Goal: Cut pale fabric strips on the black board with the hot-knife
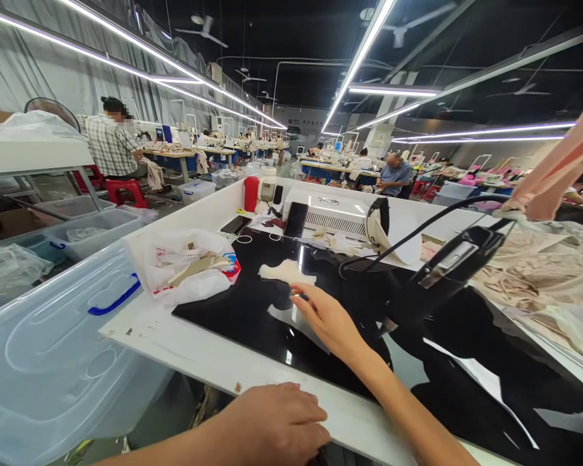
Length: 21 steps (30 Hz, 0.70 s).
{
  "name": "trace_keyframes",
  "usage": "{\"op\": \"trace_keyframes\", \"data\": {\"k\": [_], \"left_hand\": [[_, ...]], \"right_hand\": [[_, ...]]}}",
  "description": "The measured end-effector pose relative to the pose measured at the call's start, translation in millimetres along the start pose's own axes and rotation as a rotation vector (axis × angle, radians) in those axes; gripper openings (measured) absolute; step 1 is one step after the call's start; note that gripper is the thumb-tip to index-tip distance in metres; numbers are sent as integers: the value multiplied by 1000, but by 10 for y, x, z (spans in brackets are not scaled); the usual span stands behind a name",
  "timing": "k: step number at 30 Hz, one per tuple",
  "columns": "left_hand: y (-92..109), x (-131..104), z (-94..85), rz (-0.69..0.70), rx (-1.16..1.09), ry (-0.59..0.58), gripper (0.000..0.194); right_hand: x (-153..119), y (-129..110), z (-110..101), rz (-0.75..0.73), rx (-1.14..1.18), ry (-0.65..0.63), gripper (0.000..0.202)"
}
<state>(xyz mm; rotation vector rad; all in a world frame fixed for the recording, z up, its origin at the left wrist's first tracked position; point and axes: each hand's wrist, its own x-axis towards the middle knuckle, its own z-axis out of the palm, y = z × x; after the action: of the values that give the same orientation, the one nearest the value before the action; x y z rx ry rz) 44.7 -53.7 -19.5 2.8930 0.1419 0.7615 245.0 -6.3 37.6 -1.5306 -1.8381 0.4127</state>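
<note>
My right hand (328,317) reaches over a glossy black panel (252,310) on the white table. Its fingers are stretched out and slightly apart, with the tips at the near edge of a cream fabric piece (287,272) lying flat. I cannot tell whether they touch it. Low in the view, my left hand (282,424) is at the table's front edge with its fingers curled. Whatever may be under those fingers is hidden. A white cut strip (480,375) lies on the panel to the right.
A plastic bag (189,268) with scraps sits left, beside a lidded clear bin (63,336). Behind are a phone (236,224), a white vented machine (328,213) and a red container (251,193). A black corded device (447,272) and piled beige fabric (539,265) are right. People sit farther off.
</note>
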Motion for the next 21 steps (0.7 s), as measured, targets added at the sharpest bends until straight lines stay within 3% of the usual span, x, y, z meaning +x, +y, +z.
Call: {"op": "trace_keyframes", "data": {"k": [4, 7, 11, 15, 18, 21], "left_hand": [[-138, 5, -292, -104, -16, 53, 22], [-342, 77, -381, -154, 60, 70, 24], [-616, 214, -325, -155, 180, 55, 25], [-719, 299, -221, -191, 205, 22, 29], [-749, 271, -151, -170, 235, 54, 37], [-787, 200, -109, -118, 294, 53, 39]], "right_hand": [[-211, 115, -188, 43, 4, 57, 36], [-457, 194, -252, 29, -54, 25, 30], [-704, 242, -214, -107, -202, -28, 26], [-826, 217, -222, -147, -289, 5, 25], [-949, 265, -361, -92, -360, 61, 22], [-1172, 429, -646, 4, -449, 185, 24]]}}
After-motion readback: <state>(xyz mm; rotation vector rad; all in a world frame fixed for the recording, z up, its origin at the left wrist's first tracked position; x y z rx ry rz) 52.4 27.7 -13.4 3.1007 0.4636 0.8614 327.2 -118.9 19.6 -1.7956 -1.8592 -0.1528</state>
